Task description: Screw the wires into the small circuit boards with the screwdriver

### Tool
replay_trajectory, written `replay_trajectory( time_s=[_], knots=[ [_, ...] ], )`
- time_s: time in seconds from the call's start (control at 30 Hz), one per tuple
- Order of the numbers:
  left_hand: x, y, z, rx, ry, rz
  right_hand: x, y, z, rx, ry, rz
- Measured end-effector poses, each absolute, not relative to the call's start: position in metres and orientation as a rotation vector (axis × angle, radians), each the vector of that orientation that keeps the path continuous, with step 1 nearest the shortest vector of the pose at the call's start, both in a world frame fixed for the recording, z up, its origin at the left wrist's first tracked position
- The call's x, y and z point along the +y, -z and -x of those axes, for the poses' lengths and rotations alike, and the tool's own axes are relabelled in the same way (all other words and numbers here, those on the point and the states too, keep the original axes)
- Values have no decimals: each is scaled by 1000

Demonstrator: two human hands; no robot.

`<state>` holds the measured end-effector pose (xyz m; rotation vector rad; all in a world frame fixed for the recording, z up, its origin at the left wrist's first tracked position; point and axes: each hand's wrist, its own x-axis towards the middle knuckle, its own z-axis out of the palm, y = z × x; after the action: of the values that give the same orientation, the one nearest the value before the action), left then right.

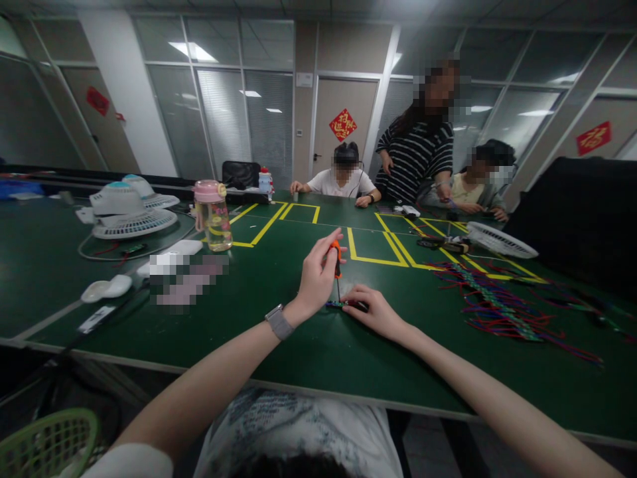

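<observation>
My left hand [318, 275] grips an orange-handled screwdriver [337, 259] held upright, its thin shaft pointing down. The tip meets a small dark part [343, 305] lying on the green table [298, 345]. My right hand [375, 311] lies flat on the table and pins that small part with its fingers. A grey watch sits on my left wrist. Both hands are near the middle of the table, a little in front of me.
A pink-lidded bottle [213, 216] and white fans [130, 214] stand at left, with a white mouse-like object [105, 289]. Coloured wires [497, 302] sprawl at right beside another fan [500, 240]. Three people are at the far end. A green basket [47, 441] is at lower left.
</observation>
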<state>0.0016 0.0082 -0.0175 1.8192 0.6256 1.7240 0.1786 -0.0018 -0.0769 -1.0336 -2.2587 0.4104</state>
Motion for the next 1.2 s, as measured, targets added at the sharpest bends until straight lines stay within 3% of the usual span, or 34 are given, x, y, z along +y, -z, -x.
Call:
replay_trajectory(
  time_s=[0.27,0.47,0.7,0.93,1.2],
  knots=[
    [6,13,0,824,-1907,-1972,-2,76,-178,-2267,-401,1048],
    [8,16,-2,604,-1709,-1835,-2,76,-178,-2259,-399,1044],
    [5,12,1,817,-1850,-2020,-4,74,-178,-2255,-410,1028],
    [8,17,-2,575,-1664,-1881,-4,73,-177,-2256,-413,1041],
    [1,10,1,769,-1801,-2106,-4,73,-177,-2263,-409,1041]
  ],
)
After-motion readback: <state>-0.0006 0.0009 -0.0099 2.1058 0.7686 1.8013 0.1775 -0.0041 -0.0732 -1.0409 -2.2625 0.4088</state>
